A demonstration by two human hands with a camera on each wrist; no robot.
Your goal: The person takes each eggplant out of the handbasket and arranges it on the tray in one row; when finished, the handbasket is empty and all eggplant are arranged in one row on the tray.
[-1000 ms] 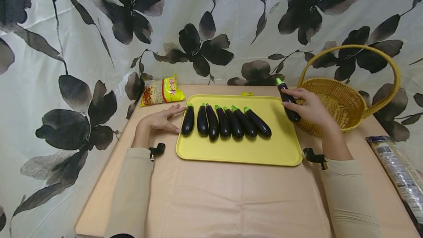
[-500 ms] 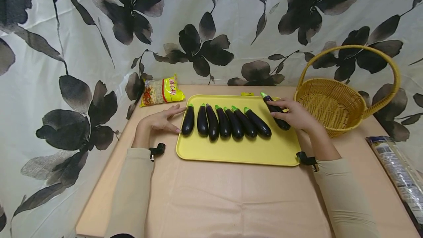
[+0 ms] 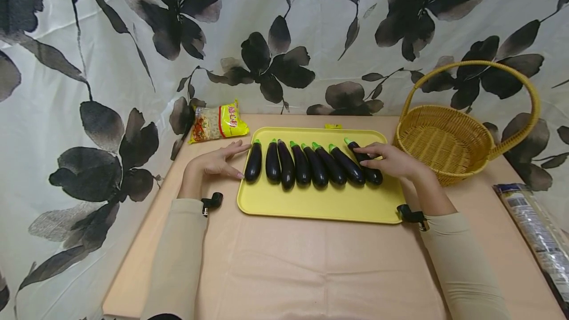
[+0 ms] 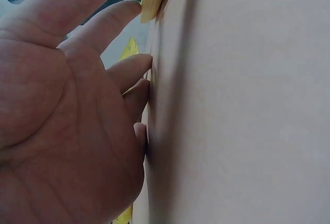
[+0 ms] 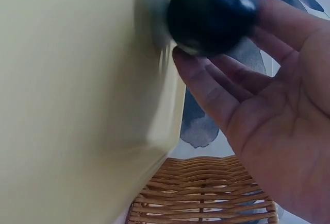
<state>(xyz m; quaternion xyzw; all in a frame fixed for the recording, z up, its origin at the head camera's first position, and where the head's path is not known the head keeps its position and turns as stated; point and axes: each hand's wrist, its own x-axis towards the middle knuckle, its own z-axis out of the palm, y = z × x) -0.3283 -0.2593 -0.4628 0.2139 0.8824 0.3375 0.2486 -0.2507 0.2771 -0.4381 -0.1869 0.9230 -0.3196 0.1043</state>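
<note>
Several dark purple eggplants (image 3: 302,167) with green tips lie in a row on a yellow tray (image 3: 311,206). The rightmost eggplant (image 3: 374,177) slants at the right end of that row, stem end up and left. My right hand (image 3: 397,163) holds it from the right; in the right wrist view its blunt end shows between thumb and fingers. At the tray's left edge, my left hand (image 3: 218,162) spreads its fingers, with fingertips at the rim beside the leftmost eggplant (image 3: 253,163). The left wrist view shows its bare palm (image 4: 77,126).
Right of the tray stands a wicker basket (image 3: 440,142) with a tall arched handle. A yellow food packet (image 3: 219,122) lies behind the tray's left corner, and a small yellow item (image 3: 332,126) behind its far rim. A long silvery package (image 3: 538,231) lies at the table's right edge.
My right hand has carried the eggplant left and down, from beside the basket to the right end of the row on the tray. My left hand has stayed in place.
</note>
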